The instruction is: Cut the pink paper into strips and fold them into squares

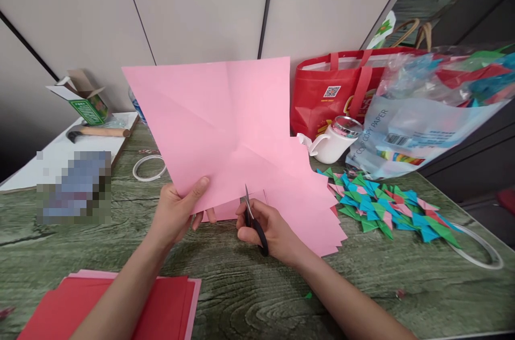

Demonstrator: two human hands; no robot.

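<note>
A large creased sheet of pink paper (201, 120) is held up over the table, its lower left edge pinched between the thumb and fingers of my left hand (179, 208). My right hand (267, 227) is closed around a pair of scissors with black handles (259, 233). The scissor blades point up at the lower edge of the pink sheet, near its middle. Whether they are cutting into it, I cannot tell. Behind and below the sheet, several pink pieces (322, 230) with stepped edges lie on the table.
Red and pink paper (169, 302) is stacked at front left. Folded coloured paper pieces (386, 206) lie at right, by a white mug (332, 144), a red bag (309, 93) and a plastic copy-paper bag (418, 131). A wooden-handled sickle (104, 131) and an opened box (88, 106) are at back left.
</note>
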